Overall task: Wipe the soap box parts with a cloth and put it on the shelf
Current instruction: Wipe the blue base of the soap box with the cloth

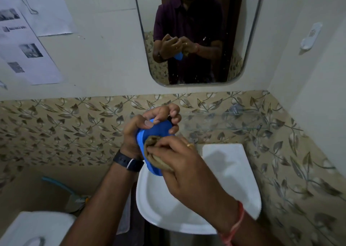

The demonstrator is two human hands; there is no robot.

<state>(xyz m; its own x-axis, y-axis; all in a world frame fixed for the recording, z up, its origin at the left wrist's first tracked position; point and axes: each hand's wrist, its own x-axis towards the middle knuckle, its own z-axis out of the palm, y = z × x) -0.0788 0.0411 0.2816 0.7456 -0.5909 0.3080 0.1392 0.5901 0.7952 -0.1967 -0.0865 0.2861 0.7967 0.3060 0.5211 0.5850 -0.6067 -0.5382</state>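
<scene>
A blue plastic soap box part (157, 131) is held upright above the sink, gripped at its top edge by my left hand (149, 126). My right hand (179, 161) presses a bunched brownish cloth (155, 152) against the lower side of the blue part. The cloth covers part of the box, and my fingers hide its upper rim. A clear glass shelf (224, 122) runs along the patterned wall just behind and to the right of my hands.
A white washbasin (224, 189) sits below my hands. A mirror (196, 32) hangs above and reflects a person holding the same items. Papers (28, 45) are stuck on the left wall. A white toilet tank (37, 227) is at the lower left.
</scene>
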